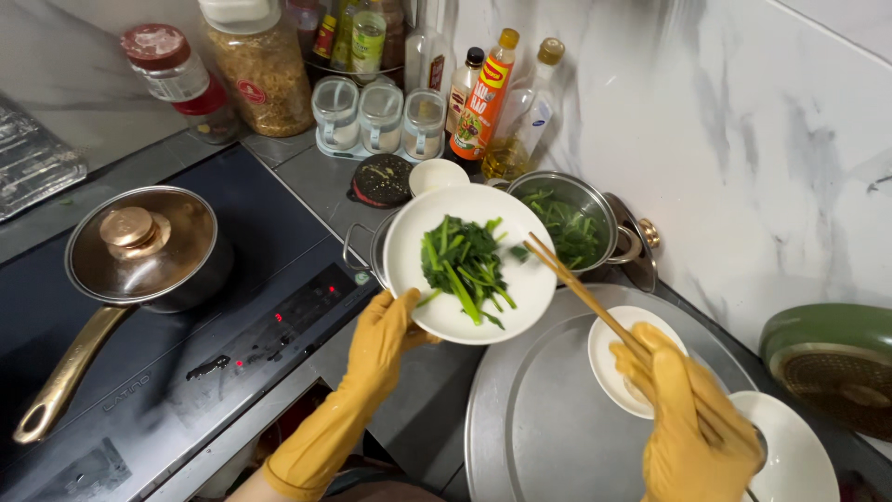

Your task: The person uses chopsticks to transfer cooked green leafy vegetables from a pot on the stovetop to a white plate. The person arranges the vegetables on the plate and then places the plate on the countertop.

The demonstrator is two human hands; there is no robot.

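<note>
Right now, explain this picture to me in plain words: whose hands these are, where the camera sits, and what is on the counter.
There is one picture, taken by a camera on a person's head, looking down at their own hands in yellow rubber gloves. The left hand holds a white plate of cooked green vegetables over a steel pot with more greens inside. The right hand holds wooden chopsticks pointing at the plate. Below lies a round metal tray with two small white dishes. To the left, a lidded saucepan sits on a black cooktop. Sauce bottles and jars stand by the wall.

glossy ceramic plate (539, 288), wooden chopsticks (581, 293) — rubber-gloved hands
</note>
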